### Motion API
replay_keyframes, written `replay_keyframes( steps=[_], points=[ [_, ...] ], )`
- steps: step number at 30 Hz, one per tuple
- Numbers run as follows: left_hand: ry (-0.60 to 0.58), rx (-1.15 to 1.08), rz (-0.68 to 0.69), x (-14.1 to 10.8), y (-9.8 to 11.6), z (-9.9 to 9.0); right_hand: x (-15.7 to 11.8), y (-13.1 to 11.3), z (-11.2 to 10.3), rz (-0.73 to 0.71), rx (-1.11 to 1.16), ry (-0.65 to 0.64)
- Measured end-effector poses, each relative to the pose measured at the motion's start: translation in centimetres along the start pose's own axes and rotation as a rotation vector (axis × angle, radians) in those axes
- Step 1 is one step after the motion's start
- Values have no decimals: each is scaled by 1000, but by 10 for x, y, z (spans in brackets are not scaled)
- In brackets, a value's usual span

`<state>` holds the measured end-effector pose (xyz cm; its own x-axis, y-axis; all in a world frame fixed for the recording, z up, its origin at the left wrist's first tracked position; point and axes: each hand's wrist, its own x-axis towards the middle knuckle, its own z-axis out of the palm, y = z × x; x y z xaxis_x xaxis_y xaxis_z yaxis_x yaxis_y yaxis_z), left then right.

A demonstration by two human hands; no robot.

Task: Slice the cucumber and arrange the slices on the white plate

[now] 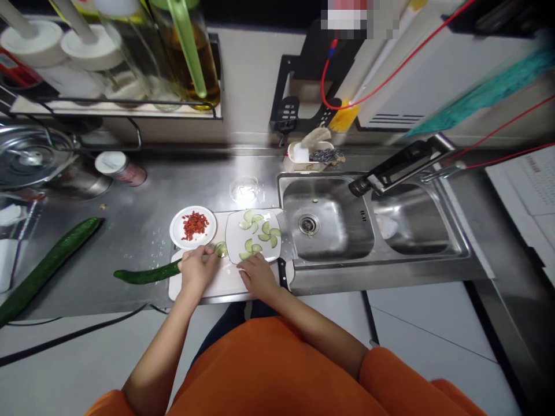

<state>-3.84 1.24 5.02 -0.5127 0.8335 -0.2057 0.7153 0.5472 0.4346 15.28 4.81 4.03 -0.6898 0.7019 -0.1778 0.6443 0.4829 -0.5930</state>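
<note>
The left hand [198,269] holds 1 slim dark-green cucumber piece [147,274] at the white rectangular board's [221,279] left side. Pale-green, dark-rimmed half-moon cucumber slices [264,237] lie on the white squarish plate [235,232]; the right hand [260,276] touches its near edge, finger spread unclear.

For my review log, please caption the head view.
Left hand on a cut cucumber, right hand at a plate of cucumber slices, beside a sink.

Steel counter [145,231], long green cucumber [56,260], metal pot [80,184], white-lidded jar [124,169], pale cutting board [225,281], filled caddy [303,164]
</note>
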Motion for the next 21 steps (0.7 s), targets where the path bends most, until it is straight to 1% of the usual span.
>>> replay_keyframes(
  steps=[3,5,8,11,15,18,21],
  points=[
    [-34,-181,53,-1,-2,-6,20,0,-4,15,89,120],
    [-83,-311,48,-1,-2,-6,34,0,-9,-15,161,159],
    [-137,-482,-6,-1,1,1,51,-1,-18,-18,245,98],
    [-203,-715,-122,-1,5,8,59,0,-26,13,275,37],
    [-314,-1107,-304,-1,11,14,60,4,-31,25,274,25],
    [-325,-1306,-480,1,17,15,60,7,-33,21,268,17],
    [-312,-1391,-645,5,24,15,62,8,-36,-3,272,15]
  ],
)
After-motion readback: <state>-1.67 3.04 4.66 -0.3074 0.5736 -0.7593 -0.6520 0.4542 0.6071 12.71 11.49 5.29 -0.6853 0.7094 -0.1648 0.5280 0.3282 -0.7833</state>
